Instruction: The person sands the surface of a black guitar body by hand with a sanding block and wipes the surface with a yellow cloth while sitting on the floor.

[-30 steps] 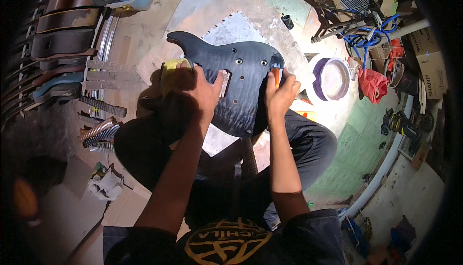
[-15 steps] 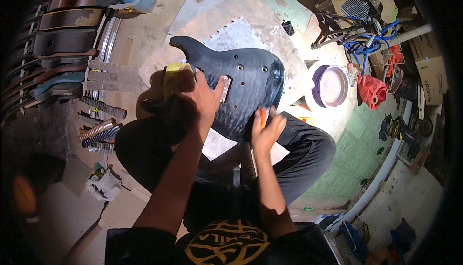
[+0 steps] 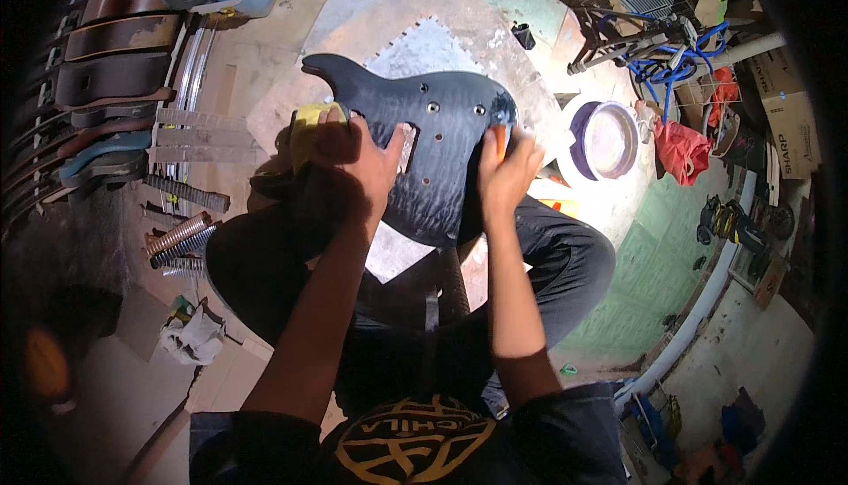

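Indoors, cluttered floor (image 3: pixel 627 277); right grip (image 3: pixel 512 171) closed round orange tool (image 3: pixel 501 142), left (image 3: pixel 369 162), on guitar (image 3: pixel 452 165), unclear

The floor (image 3: pixel 247 52) is pale and dirty, with green tiles (image 3: pixel 629 284) on the right. A bright light (image 3: pixel 609 208) makes the floor just above them glow white, but the lower left of the room (image 3: pixel 66 260) is dark.

Guitar body (image 3: pixel 452 156) is showing dark, figured wood grain, mostly satin, glinting near its upper right edge. Yellow wad (image 3: pixel 307 132) is looking matt, cloth-like. Orange handle (image 3: pixel 501 142) is appearing smooth, plastic. Basin (image 3: pixel 636 144) is shining along its rim. Red bundle (image 3: pixel 682 156) is looking crumpled; cloth or plastic, unclear. Box (image 3: pixel 792 127) is showing matt brown cardboard.
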